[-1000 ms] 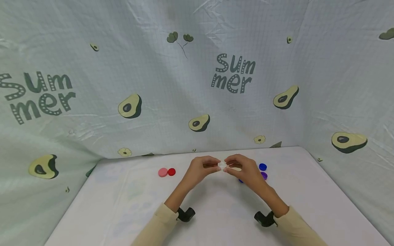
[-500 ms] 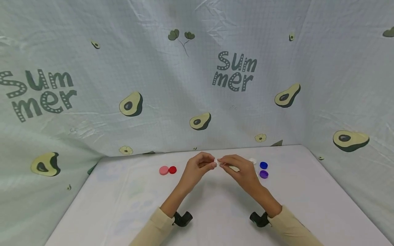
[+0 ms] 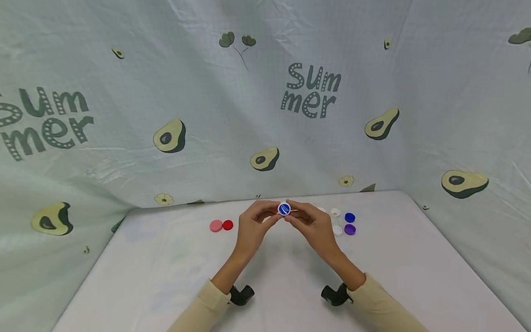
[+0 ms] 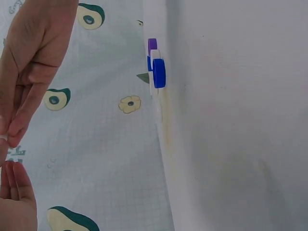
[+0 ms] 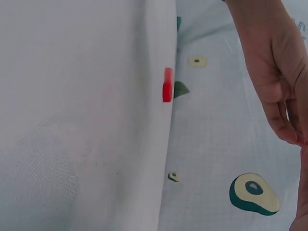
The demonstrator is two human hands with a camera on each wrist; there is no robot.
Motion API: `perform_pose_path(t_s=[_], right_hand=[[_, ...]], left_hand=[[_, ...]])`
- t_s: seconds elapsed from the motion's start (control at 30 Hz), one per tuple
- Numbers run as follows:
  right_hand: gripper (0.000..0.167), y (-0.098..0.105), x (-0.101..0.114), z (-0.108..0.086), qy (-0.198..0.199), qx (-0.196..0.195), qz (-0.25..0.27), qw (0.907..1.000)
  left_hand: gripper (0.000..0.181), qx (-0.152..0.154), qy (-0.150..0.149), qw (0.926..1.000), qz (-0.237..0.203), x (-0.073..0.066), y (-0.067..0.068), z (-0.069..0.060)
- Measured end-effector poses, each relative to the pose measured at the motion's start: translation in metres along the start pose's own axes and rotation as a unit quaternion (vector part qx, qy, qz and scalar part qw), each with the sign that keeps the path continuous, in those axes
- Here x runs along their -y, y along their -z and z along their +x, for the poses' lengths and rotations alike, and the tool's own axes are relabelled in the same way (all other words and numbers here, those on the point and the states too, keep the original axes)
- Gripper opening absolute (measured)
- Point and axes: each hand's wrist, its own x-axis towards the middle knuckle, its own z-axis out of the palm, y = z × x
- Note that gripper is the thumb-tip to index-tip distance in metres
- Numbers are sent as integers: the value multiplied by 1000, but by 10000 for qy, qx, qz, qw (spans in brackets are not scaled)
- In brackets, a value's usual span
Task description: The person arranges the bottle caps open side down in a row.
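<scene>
Up off the table, both hands hold one small white bottle cap (image 3: 284, 209) between them. Its round blue face with white lettering is turned toward the head camera. The left hand (image 3: 252, 226) pinches the cap's left edge with thumb and fingers. From the other side, the right hand (image 3: 312, 227) pinches its right edge. In the left wrist view, the right hand (image 4: 38, 62) comes in from the top and the left hand (image 4: 17, 197) from below. Fingers hide most of the cap there. In the right wrist view, the cap cannot be made out.
On the white table, a pink cap (image 3: 215, 225) touches a red cap (image 3: 227, 224) at left. To the right lie a blue cap (image 3: 350, 217), a purple cap (image 3: 350, 229) and several white caps (image 3: 335, 212). A cloth with avocado prints (image 3: 265, 159) hangs behind.
Both hands have moved left and slightly upward with the cap. The cap has turned, so its blue printed face shows. White caps previously hidden by the right hand have come into sight.
</scene>
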Motion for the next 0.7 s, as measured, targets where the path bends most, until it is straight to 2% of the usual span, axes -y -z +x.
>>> perform_pose_path(t_s=[0.1,0.2,0.4,0.7], right_hand=[[42,-1,1,4,-100,157,12,9998],[40,1,2,7,-65,284,-13,9996],[40,0,3,10,-5,370,-124,9992],[37,-13,7,11,496,486,75,9976]], left_hand=[[33,3,-147,9999,23,-1,4,-1],[35,137,-205,9997,23,-3,8,-1],[36,379,-93,9992,72,-9,16,1],[35,447,-22,9983,362,-21,33,-2]])
